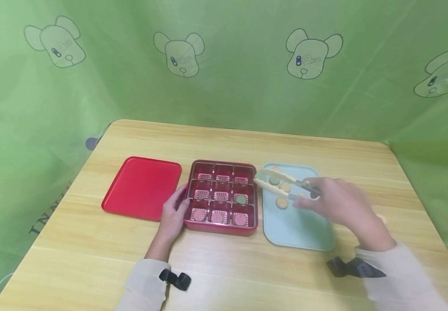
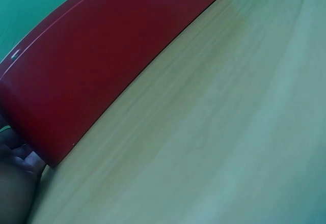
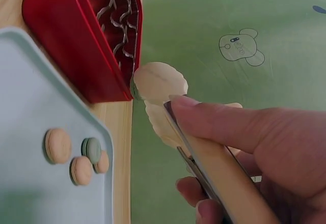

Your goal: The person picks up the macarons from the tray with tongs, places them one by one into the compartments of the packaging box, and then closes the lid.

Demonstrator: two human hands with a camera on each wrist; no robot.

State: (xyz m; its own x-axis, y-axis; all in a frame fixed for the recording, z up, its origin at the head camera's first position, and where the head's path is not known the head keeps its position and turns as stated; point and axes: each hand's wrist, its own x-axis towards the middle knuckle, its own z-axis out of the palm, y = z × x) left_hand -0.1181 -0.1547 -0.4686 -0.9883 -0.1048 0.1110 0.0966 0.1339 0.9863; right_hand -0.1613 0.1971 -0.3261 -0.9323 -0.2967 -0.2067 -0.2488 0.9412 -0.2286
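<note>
My right hand point(image 1: 338, 201) grips a pair of tongs point(image 3: 219, 168) with pale scalloped tips. Between the tips is a green macaron point(image 1: 260, 175), mostly hidden by them in the right wrist view, right by the box's right rim. The red box point(image 1: 221, 230) has a clear insert of small square compartments. Three pink macarons point(image 1: 219, 216) fill its front row, and one green macaron point(image 1: 241, 199) lies in the middle row at the right. My left hand point(image 1: 173, 214) holds the box's left side, thumb at the rim and fingers along the wall.
A light blue tray point(image 1: 299, 233) right of the box bears several macarons, three peach ones point(image 3: 58, 145) and a green one point(image 3: 91, 149). On the left lies a red lid point(image 1: 142, 188). Green printed curtains point(image 1: 239, 99) hang behind the wooden table point(image 1: 216, 268).
</note>
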